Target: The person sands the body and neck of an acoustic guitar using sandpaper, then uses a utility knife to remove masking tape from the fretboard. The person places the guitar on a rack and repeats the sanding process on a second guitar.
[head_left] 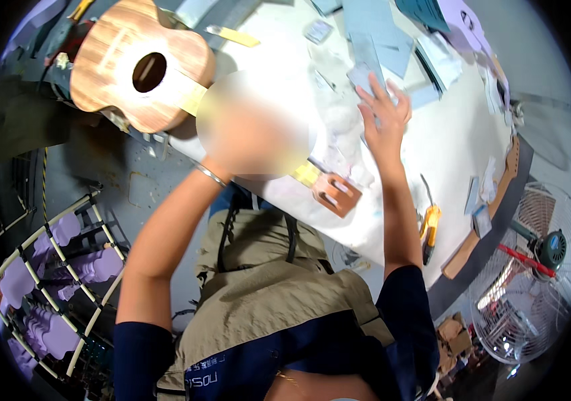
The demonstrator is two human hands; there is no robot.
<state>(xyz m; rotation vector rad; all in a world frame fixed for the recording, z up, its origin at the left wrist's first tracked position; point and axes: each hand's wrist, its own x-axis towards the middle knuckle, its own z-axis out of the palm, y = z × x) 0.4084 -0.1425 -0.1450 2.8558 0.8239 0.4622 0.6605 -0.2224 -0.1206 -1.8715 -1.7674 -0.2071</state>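
A wooden ukulele (pixel 115 63) lies across the table's left part, its body at the far left and its slotted headstock (pixel 339 196) toward the near middle. Yellow tape (pixel 306 174) shows on the neck near the headstock. My left hand (pixel 255 137) is over the neck; a blur hides its fingers, so I cannot see whether it grips. Farther right, my right hand (pixel 385 120) reaches forward with fingers spread. Its fingertips are by a small grey sheet (pixel 362 75), and I cannot tell whether they touch it.
Blue-grey sheets (pixel 392 57) lie at the back right of the white table (pixel 405 194). A yellow-handled tool (pixel 430 224) lies right of my right forearm. A yellow-handled blade (pixel 238 36) is near the ukulele body. A fan (pixel 532 260) stands at right, a rack of purple parts (pixel 65 267) at left.
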